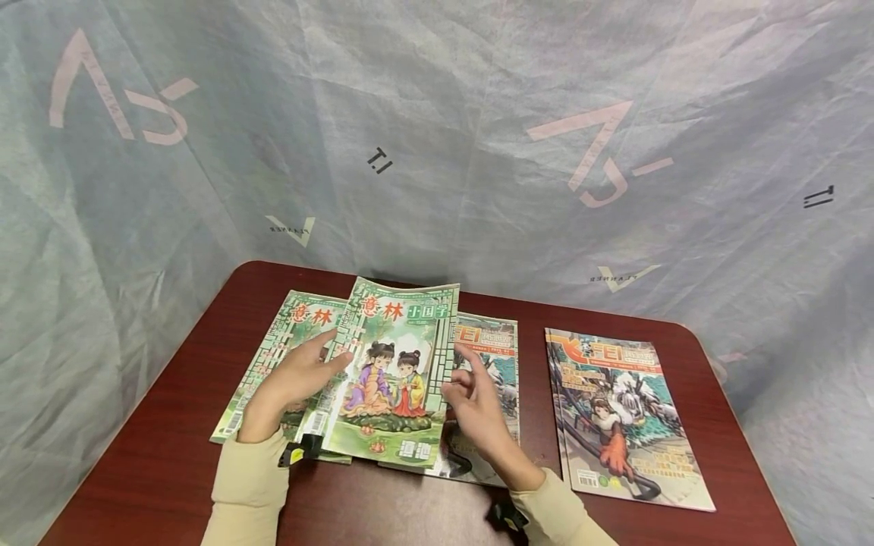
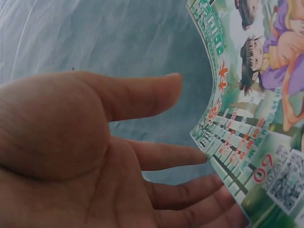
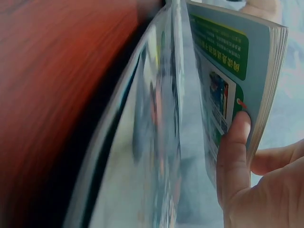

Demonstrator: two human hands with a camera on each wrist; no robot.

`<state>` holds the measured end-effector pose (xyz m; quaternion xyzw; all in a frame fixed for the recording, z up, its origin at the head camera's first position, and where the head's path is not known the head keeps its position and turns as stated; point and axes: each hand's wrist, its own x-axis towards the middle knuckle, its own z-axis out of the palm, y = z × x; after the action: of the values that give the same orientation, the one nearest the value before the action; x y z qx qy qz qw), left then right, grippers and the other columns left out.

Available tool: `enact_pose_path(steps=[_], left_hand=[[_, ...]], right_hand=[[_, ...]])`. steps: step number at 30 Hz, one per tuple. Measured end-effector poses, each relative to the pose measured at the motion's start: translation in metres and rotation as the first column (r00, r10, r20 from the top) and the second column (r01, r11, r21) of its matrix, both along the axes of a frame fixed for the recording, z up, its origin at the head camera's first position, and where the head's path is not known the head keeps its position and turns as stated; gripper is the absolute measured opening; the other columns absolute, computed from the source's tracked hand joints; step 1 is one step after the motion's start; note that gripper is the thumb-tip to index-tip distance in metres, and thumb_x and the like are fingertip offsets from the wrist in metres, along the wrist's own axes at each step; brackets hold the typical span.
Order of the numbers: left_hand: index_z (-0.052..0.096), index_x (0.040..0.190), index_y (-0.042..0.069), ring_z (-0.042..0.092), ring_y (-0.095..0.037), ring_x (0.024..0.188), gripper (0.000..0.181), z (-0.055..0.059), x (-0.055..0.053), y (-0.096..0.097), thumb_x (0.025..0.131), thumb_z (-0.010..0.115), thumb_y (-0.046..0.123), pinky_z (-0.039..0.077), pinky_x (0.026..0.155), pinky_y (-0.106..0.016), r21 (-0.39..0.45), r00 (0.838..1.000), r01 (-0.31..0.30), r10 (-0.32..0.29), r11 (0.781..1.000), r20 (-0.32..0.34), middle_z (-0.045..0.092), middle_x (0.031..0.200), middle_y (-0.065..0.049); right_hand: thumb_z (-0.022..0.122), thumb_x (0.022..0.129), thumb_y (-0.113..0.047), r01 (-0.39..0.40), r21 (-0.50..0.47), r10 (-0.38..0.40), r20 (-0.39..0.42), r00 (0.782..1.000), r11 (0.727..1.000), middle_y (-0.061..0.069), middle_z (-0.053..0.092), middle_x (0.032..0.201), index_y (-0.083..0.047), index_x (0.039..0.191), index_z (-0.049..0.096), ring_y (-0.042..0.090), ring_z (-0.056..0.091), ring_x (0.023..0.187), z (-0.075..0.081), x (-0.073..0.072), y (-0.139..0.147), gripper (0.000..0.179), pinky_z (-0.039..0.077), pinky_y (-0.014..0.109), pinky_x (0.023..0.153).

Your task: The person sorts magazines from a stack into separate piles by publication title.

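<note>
A green magazine (image 1: 392,387) with two cartoon children on its cover is held up, tilted, over the table. My right hand (image 1: 478,406) pinches its right edge; in the right wrist view a finger (image 3: 233,147) lies against the back cover (image 3: 256,61). At the left edge is my left hand (image 1: 300,379), its thumb (image 2: 147,95) off the cover and its other fingers extended, touching the edge or passing behind it. Beneath, a similar green magazine (image 1: 246,394) lies on the left. A comic-style magazine (image 1: 504,379) lies partly hidden behind my right hand.
Another comic-style magazine (image 1: 621,425), apparently on top of a second one, lies to the right on the dark red table (image 1: 382,504). A grey printed cloth (image 1: 444,189) hangs behind the table and along its sides.
</note>
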<state>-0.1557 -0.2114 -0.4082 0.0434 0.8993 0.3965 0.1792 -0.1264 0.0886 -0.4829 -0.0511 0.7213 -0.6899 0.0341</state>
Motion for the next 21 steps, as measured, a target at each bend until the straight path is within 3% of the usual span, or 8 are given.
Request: enact_pose_path(steps=[1,3,5,8,10,17,21], left_hand=[[0.022,0.172,-0.011,0.048,-0.060,0.145,0.077,0.000,0.000,-0.003,0.118,0.055,0.034,0.048,0.113,-0.069,-0.008,1.000,-0.004,0.004,1.000,-0.003,0.036,0.165,-0.046],[0.021,0.172,-0.011,0.063,-0.058,0.119,0.078,0.001,0.000,-0.008,0.118,0.054,0.034,0.054,0.101,-0.068,0.003,1.000,-0.025,0.025,1.000,0.012,0.034,0.165,-0.047],[0.020,0.172,-0.010,0.063,-0.058,0.119,0.078,0.002,0.000,-0.013,0.118,0.054,0.035,0.055,0.099,-0.066,-0.001,0.999,-0.043,0.043,0.999,0.024,0.033,0.165,-0.047],[0.017,0.172,-0.011,0.060,-0.061,0.125,0.079,0.003,0.000,-0.020,0.119,0.052,0.035,0.054,0.102,-0.068,-0.010,0.997,-0.056,0.057,0.998,0.045,0.030,0.166,-0.048],[0.017,0.172,-0.013,0.036,-0.064,0.152,0.079,0.003,-0.001,-0.026,0.119,0.052,0.035,0.044,0.116,-0.071,-0.030,0.997,-0.057,0.058,0.998,0.043,0.026,0.168,-0.047],[0.018,0.170,-0.016,0.027,-0.065,0.155,0.082,-0.001,-0.002,-0.046,0.119,0.050,0.040,0.036,0.121,-0.075,-0.088,0.994,-0.094,0.098,0.992,0.040,0.018,0.172,-0.046],[0.018,0.168,-0.018,0.025,-0.066,0.155,0.083,-0.002,-0.005,-0.054,0.119,0.048,0.042,0.033,0.122,-0.077,-0.152,0.991,-0.116,0.125,0.981,0.048,0.017,0.171,-0.046]], right_hand=[[0.060,0.101,0.013,-0.006,-0.005,0.006,0.001,1.000,1.000,0.004,0.056,0.089,-0.002,0.169,0.039,0.006,0.042,0.066,0.000,0.000,-0.003,0.073,0.039,0.021,0.062],[0.061,0.101,0.013,-0.014,-0.006,0.014,0.000,1.000,1.000,0.004,0.057,0.089,-0.002,0.169,0.039,0.006,0.043,0.066,0.000,-0.001,-0.010,0.073,0.039,0.021,0.060],[0.061,0.101,0.012,-0.018,-0.003,0.018,0.003,1.000,1.000,0.004,0.056,0.088,-0.003,0.169,0.039,0.006,0.042,0.066,0.001,-0.001,-0.017,0.074,0.038,0.021,0.061],[0.061,0.102,0.012,-0.025,0.001,0.025,0.002,1.000,1.000,0.005,0.056,0.088,-0.003,0.170,0.038,0.006,0.040,0.065,0.001,-0.001,-0.027,0.074,0.038,0.021,0.062],[0.060,0.103,0.011,-0.035,-0.004,0.035,0.005,0.999,0.999,0.005,0.055,0.088,-0.004,0.170,0.038,0.006,0.039,0.065,0.001,-0.001,-0.035,0.073,0.038,0.022,0.062],[0.059,0.103,0.011,-0.040,-0.077,0.043,0.042,0.998,0.996,0.005,0.056,0.092,-0.006,0.171,0.037,0.011,0.054,0.070,-0.002,-0.003,-0.065,0.074,0.059,0.026,0.058],[0.062,0.103,0.011,-0.035,-0.060,0.037,0.038,0.999,0.998,0.005,0.059,0.093,-0.007,0.171,0.039,0.011,0.055,0.070,-0.003,-0.002,-0.079,0.074,0.063,0.031,0.059]])
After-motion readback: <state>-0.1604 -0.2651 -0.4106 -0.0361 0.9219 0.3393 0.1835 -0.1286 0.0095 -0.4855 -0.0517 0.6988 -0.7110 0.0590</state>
